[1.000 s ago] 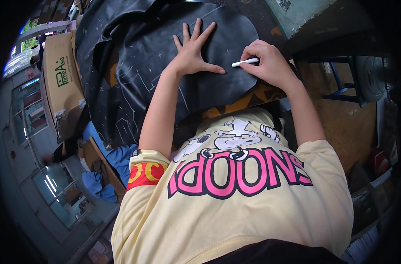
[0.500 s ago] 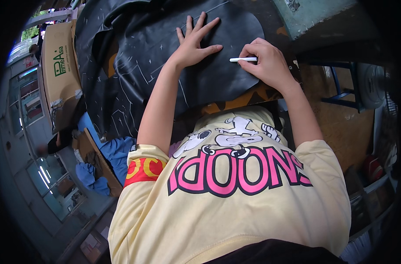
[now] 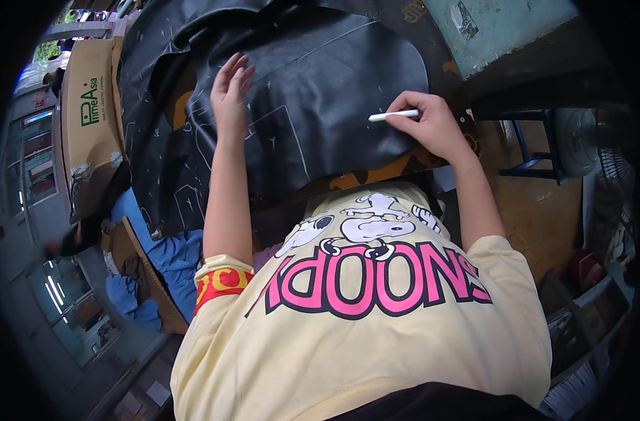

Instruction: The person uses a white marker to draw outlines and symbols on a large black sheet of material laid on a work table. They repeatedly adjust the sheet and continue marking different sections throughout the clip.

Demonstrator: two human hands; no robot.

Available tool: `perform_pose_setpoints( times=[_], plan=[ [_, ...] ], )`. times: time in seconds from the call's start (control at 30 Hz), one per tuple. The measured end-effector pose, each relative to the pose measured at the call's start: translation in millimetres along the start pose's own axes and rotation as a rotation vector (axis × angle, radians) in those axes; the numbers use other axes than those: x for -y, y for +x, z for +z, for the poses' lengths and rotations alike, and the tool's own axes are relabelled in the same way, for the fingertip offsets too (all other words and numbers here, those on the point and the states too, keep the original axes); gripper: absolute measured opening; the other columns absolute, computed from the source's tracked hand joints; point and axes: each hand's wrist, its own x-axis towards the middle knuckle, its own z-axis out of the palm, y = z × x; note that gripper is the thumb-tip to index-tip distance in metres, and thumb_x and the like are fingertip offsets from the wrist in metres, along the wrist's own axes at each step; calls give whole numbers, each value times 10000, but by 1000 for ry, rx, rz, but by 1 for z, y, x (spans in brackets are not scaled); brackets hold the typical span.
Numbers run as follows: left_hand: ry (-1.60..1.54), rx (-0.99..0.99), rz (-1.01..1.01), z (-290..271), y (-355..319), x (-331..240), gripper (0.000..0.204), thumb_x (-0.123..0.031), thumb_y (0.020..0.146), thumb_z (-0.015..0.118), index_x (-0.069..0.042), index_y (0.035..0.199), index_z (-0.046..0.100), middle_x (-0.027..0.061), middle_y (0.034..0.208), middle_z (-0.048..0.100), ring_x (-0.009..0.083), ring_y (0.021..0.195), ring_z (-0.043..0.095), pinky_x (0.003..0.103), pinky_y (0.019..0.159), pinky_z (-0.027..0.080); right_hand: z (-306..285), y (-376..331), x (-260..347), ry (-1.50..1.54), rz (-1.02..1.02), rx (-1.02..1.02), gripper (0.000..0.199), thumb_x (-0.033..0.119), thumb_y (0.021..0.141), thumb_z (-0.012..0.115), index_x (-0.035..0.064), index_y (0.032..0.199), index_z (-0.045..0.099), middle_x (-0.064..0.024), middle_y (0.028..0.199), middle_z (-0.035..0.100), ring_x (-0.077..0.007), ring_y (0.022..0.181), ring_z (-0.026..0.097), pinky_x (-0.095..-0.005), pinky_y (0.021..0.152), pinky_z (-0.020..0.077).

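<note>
A large sheet of black leather (image 3: 320, 91) with white chalk outlines lies spread over the worktable. My left hand (image 3: 231, 91) rests flat on it toward the left, fingers apart and pointing away from me. My right hand (image 3: 426, 126) is on the sheet's right edge, pinching a white marking stick (image 3: 392, 115) whose tip points left onto the leather. My pale yellow printed shirt (image 3: 376, 309) fills the lower part of the view.
A brown cardboard box (image 3: 88, 119) stands left of the table, with blue cloth (image 3: 162, 256) heaped below it. A pale green block (image 3: 502, 28) sits at the table's far right corner. A blue stool frame (image 3: 527, 151) and a fan (image 3: 579, 140) stand on the right.
My left hand has slid left across the leather. My right hand with the marking stick has stayed near the sheet's right edge, the stick's tip still pointing left.
</note>
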Motion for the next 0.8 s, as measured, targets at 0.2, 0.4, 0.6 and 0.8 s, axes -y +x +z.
perform_pose_setpoints(
  times=[0.2, 0.4, 0.6, 0.8],
  plan=[
    [262, -318, 223, -141, -30, 22, 285, -73, 996, 586, 43, 1253, 627, 128, 1221, 675, 163, 1136, 627, 277, 1012, 461, -32, 21, -33, 405, -12, -483, 153, 149, 971, 658, 6, 1015, 690, -46, 954, 669, -96, 875, 655, -233, 786, 574],
    [432, -548, 191, -247, -80, 58, 264, -114, 986, 612, 25, 1203, 670, 120, 1170, 698, 167, 1054, 647, 282, 953, 480, -34, 33, -32, 181, 66, -508, 98, 63, 941, 631, -20, 893, 649, -57, 879, 654, -116, 823, 669, -267, 769, 607],
    [934, -835, -121, -320, -127, 103, 440, -370, 944, 647, -99, 1290, 651, 129, 1330, 630, 312, 1253, 552, 466, 1082, 384, -29, 32, -35, -13, 78, -549, 94, 70, 932, 647, -17, 902, 662, -43, 874, 652, -89, 810, 649, -254, 731, 594],
    [1201, -951, -601, -314, -132, 128, 761, -662, 941, 454, -200, 1538, 362, 124, 1612, 305, 386, 1493, 217, 723, 1126, 119, -12, 49, -21, 10, 28, -593, 94, 81, 929, 665, -10, 945, 684, -25, 868, 648, -88, 805, 642, -246, 734, 593]
  ],
)
